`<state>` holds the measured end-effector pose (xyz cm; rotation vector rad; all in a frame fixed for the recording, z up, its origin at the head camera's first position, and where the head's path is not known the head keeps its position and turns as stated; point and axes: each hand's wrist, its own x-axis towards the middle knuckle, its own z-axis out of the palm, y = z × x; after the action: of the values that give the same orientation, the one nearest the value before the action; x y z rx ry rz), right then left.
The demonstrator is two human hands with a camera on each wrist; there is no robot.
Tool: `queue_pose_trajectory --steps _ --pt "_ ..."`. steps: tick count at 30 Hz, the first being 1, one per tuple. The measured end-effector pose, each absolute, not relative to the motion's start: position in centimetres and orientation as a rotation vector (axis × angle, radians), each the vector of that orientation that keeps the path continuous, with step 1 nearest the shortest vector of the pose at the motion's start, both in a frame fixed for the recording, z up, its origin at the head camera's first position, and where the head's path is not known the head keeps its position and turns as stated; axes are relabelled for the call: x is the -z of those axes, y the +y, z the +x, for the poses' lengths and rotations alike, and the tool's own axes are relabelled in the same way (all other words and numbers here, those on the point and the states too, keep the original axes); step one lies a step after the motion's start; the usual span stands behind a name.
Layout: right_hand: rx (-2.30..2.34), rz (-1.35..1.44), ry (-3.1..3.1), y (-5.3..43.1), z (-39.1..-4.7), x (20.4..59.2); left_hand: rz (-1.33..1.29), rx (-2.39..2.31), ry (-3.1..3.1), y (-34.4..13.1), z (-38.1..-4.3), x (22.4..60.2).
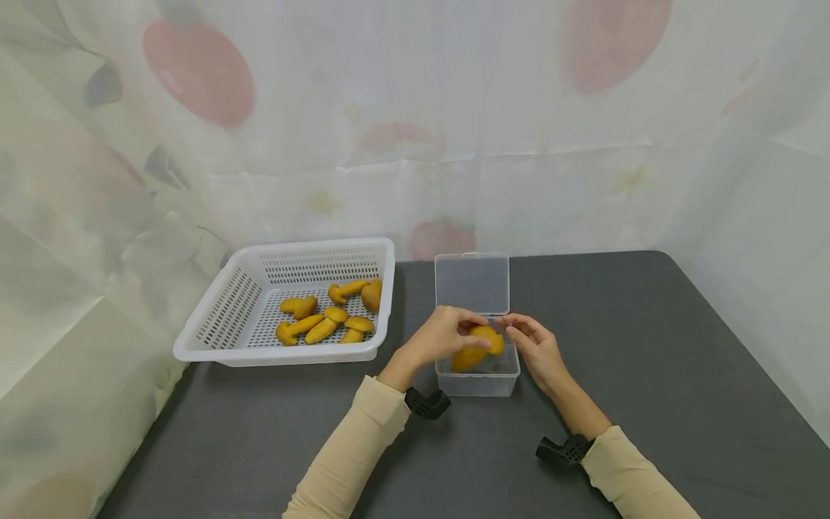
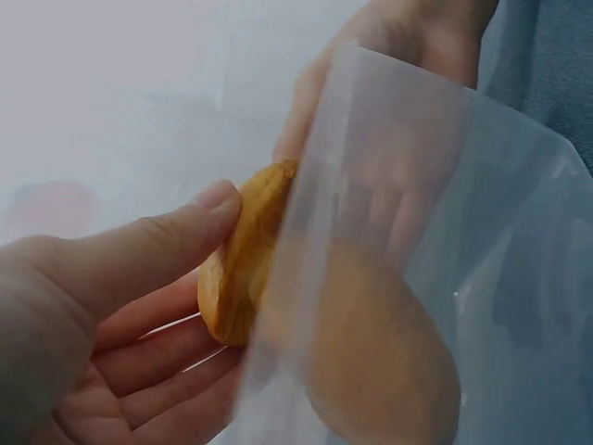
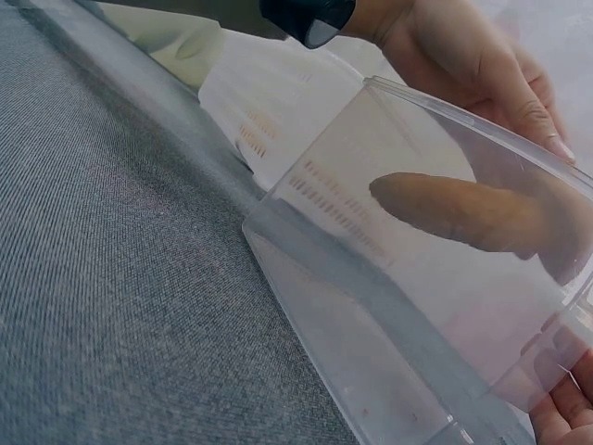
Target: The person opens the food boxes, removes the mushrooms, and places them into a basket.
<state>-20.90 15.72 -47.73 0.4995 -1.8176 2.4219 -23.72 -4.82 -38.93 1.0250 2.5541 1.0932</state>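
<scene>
In the head view, my left hand point(image 1: 450, 335) reaches over a clear plastic box point(image 1: 480, 387) and pinches a yellow-brown mushroom point(image 1: 468, 358) between thumb and fingers. The left wrist view has the thumb on one end of this mushroom point(image 2: 236, 269), its rounder part showing through the box's clear wall. Seen from the right wrist, the mushroom point(image 3: 454, 209) lies lengthwise behind the see-through side. My right hand point(image 1: 540, 353) is at the box's back right corner, its thumb and fingertips right at the rim. The hinged lid point(image 1: 472, 283) stands open at the back.
A white perforated basket point(image 1: 275, 355) stands to the left, holding several similar mushrooms point(image 1: 322, 330). Both rest on a dark grey table point(image 1: 616, 324). A printed white curtain point(image 1: 519, 180) hangs behind it, with more cloth along the left side. Each wrist wears a black strap-on camera point(image 1: 563, 451).
</scene>
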Motion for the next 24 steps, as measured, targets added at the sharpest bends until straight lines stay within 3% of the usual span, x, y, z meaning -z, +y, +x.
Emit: queue_pose_trajectory --steps 13,24 --pt "-2.432 0.389 -1.797 15.4 -21.0 47.7 0.953 -1.213 2.58 -5.6 -23.9 37.4" --pt "-2.413 0.486 -1.798 15.6 -21.1 47.9 0.947 -1.3 2.637 -6.9 -23.7 35.3"
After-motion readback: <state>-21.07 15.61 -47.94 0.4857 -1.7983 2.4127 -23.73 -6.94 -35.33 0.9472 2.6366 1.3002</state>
